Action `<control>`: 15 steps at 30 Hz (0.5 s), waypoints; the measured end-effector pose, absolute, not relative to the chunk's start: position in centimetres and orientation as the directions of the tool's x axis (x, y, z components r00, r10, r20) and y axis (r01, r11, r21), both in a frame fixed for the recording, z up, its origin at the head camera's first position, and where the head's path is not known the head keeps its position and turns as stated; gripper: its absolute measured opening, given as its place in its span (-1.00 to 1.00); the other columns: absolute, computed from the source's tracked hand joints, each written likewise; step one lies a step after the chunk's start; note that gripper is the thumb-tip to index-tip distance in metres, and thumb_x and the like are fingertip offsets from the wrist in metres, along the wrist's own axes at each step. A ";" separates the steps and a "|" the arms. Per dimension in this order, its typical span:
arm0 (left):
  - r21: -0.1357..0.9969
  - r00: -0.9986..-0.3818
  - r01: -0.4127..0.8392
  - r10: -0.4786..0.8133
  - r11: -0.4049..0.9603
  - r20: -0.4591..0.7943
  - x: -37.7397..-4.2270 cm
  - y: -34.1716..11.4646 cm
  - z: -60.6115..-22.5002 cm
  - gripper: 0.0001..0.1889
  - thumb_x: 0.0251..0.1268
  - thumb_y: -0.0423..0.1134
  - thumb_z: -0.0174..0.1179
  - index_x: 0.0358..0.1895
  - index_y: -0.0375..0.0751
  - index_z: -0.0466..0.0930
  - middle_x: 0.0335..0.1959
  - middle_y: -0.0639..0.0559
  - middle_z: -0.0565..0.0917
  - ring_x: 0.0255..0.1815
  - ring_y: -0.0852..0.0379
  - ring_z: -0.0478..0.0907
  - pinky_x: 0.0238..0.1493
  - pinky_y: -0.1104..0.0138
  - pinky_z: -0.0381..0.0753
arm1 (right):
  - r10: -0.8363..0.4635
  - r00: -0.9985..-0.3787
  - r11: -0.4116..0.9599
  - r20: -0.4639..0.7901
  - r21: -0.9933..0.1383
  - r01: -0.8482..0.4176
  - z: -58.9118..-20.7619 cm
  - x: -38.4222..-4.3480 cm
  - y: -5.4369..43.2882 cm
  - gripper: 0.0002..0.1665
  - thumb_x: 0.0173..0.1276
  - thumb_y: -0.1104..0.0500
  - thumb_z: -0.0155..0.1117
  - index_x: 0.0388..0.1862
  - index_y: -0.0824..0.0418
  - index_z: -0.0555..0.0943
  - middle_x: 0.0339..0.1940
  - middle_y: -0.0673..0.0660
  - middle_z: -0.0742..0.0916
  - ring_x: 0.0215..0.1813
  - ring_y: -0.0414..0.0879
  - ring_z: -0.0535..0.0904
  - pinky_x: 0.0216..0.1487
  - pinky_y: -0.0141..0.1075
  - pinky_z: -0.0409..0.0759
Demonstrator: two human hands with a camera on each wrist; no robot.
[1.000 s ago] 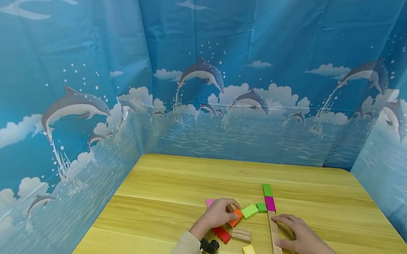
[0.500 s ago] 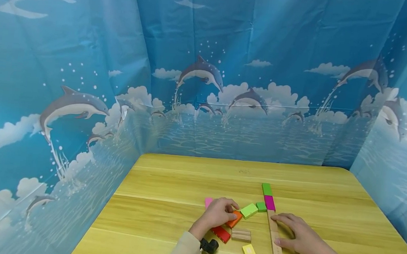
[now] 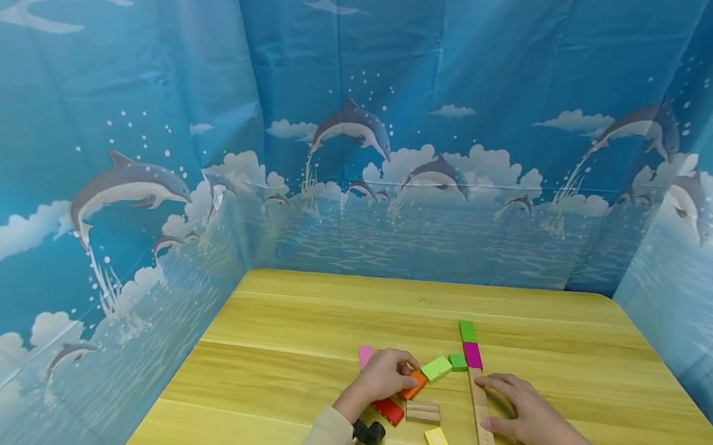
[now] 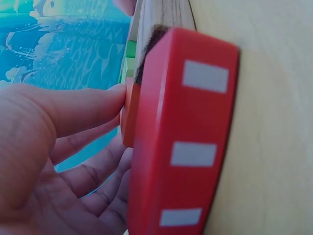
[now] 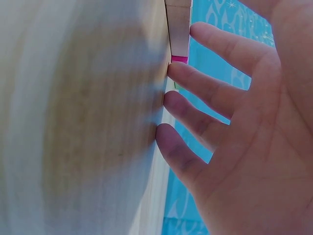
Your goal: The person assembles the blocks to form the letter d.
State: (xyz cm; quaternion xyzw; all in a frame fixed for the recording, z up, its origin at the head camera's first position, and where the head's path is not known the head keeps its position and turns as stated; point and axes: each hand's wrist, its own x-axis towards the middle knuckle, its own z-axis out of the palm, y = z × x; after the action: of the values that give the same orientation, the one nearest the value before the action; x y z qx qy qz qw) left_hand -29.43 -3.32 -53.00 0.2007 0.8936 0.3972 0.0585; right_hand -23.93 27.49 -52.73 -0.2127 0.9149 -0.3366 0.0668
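In the head view my left hand (image 3: 381,379) pinches an orange block (image 3: 415,385) between thumb and fingers. The left wrist view has the thumb against that orange block (image 4: 129,115), behind a large red block (image 4: 195,122) with white rectangles. A light green block (image 3: 437,369) and a small green block (image 3: 457,362) lead from the orange one to a straight row of green (image 3: 467,331), magenta (image 3: 473,355) and plain wooden blocks (image 3: 481,417). My right hand (image 3: 533,420) rests beside this row, fingers spread, index fingertip and thumb touching the wooden blocks.
A grooved wooden block (image 3: 422,412) and a yellow block (image 3: 436,441) lie between my hands. A pink block (image 3: 365,354) is partly covered by the left hand. Behind the yellow wood-grain table (image 3: 297,316) hangs a blue dolphin curtain (image 3: 355,236).
The orange block shifts and turns slightly in the left hand's pinch, close to the light green block. The right hand and the row keep their places.
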 end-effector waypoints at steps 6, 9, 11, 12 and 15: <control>0.741 -0.921 0.297 0.385 0.603 0.056 -29.3 -3.1 -53.2 -0.83 0.24 -0.24 0.43 -0.11 -0.01 0.76 -0.45 0.26 0.56 -0.47 0.30 0.44 -0.45 0.39 0.47 | -0.433 -0.901 0.685 0.036 -0.637 -0.355 -52.9 -24.0 27.5 -0.17 0.26 -0.28 0.39 0.44 0.01 0.47 0.39 0.28 0.47 0.38 0.39 0.31 0.16 0.34 0.38; 0.748 -0.927 0.279 0.371 0.602 0.047 -29.2 -3.1 -53.3 -0.83 0.23 -0.24 0.44 -0.12 0.00 0.76 -0.46 0.26 0.55 -0.48 0.29 0.44 -0.48 0.38 0.47 | -0.433 -0.901 0.686 0.035 -0.636 -0.354 -52.8 -24.0 27.4 -0.16 0.26 -0.28 0.39 0.44 0.02 0.47 0.39 0.28 0.46 0.38 0.39 0.30 0.16 0.34 0.38; 0.753 -0.930 0.271 0.364 0.600 0.045 -29.1 -3.0 -53.3 -0.83 0.22 -0.24 0.45 -0.13 0.01 0.76 -0.47 0.25 0.55 -0.50 0.28 0.44 -0.50 0.38 0.47 | -0.432 -0.901 0.687 0.030 -0.637 -0.351 -52.8 -24.0 27.4 -0.16 0.26 -0.28 0.40 0.44 0.01 0.46 0.39 0.28 0.46 0.38 0.39 0.30 0.17 0.33 0.38; 0.755 -0.931 0.269 0.362 0.598 0.045 -29.0 -3.0 -53.2 -0.83 0.21 -0.24 0.45 -0.13 0.00 0.76 -0.48 0.24 0.55 -0.51 0.27 0.44 -0.51 0.38 0.46 | -0.432 -0.902 0.687 0.028 -0.638 -0.349 -52.8 -24.0 27.4 -0.16 0.26 -0.28 0.40 0.44 0.01 0.46 0.39 0.28 0.46 0.38 0.39 0.30 0.17 0.33 0.38; 0.762 -0.934 0.259 0.355 0.594 0.041 -28.9 -2.9 -53.2 -0.83 0.19 -0.23 0.47 -0.15 0.00 0.75 -0.50 0.22 0.54 -0.53 0.25 0.44 -0.52 0.37 0.45 | -0.432 -0.901 0.687 0.027 -0.638 -0.349 -52.8 -24.0 27.4 -0.16 0.26 -0.28 0.40 0.44 0.01 0.46 0.39 0.28 0.46 0.38 0.39 0.30 0.16 0.33 0.38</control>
State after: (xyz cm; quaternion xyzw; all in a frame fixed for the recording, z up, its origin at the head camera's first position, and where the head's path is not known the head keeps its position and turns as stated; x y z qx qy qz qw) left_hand -28.92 -2.87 -53.18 0.1722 0.8908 0.4166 0.0576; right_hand -23.95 27.42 -52.76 -0.2132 0.9162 -0.3336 0.0626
